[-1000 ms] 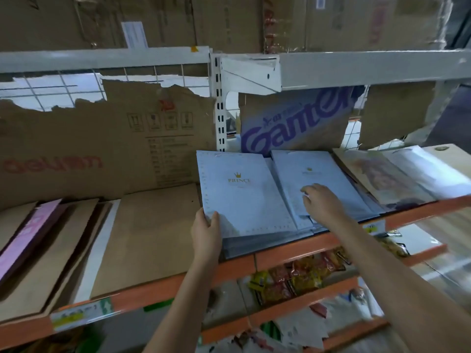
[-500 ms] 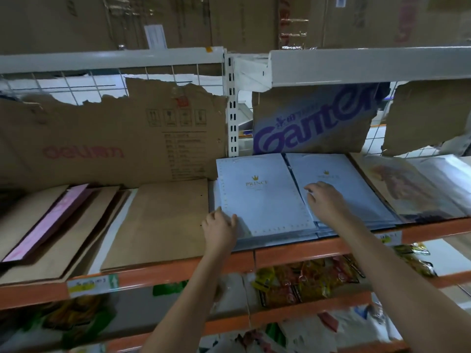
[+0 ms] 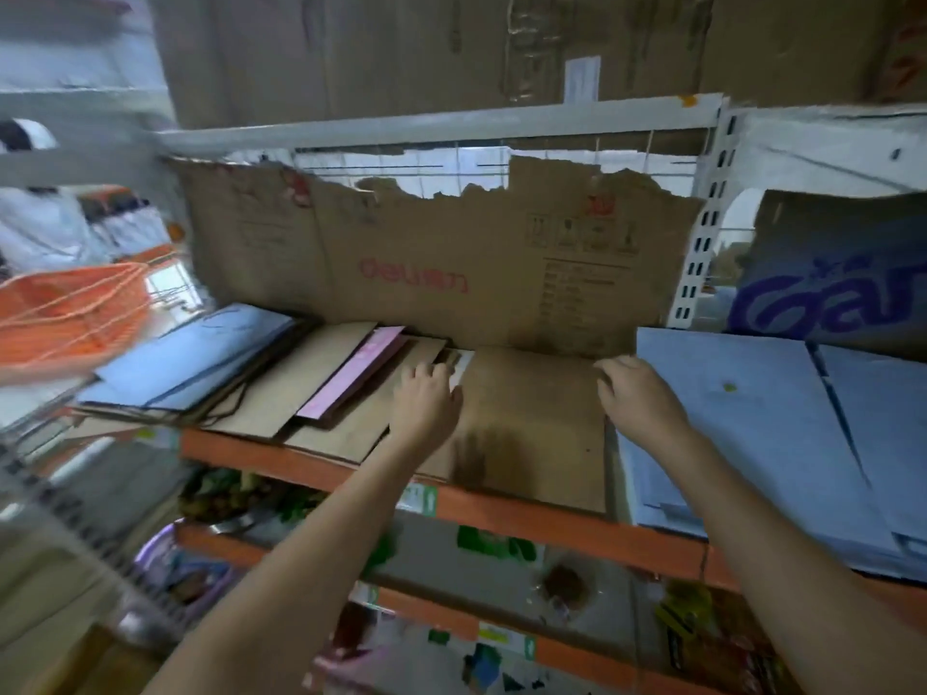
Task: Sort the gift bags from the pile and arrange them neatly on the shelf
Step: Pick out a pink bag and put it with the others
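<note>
A flat brown paper gift bag [image 3: 531, 423] lies in the middle of the orange-edged shelf [image 3: 552, 524]. My left hand [image 3: 426, 403] holds its left edge with curled fingers. My right hand [image 3: 642, 403] grips its far right corner. To the right is a stack of pale blue gift bags [image 3: 742, 418]. Left of my hands lie more brown bags [image 3: 301, 388] with a pink bag [image 3: 351, 378] on top, and further left several blue bags with cord handles [image 3: 200, 353].
Torn cardboard [image 3: 451, 273] stands along the back of the shelf, with a white upright post [image 3: 702, 233] to its right. An orange basket [image 3: 70, 313] hangs at the far left. Lower shelves hold packaged goods [image 3: 702, 624]. Cardboard boxes [image 3: 451, 47] fill the shelf above.
Both hands left the pale blue bags and moved left onto the brown paper bag. The view swung left, bringing the blue-corded bags and the orange basket into sight.
</note>
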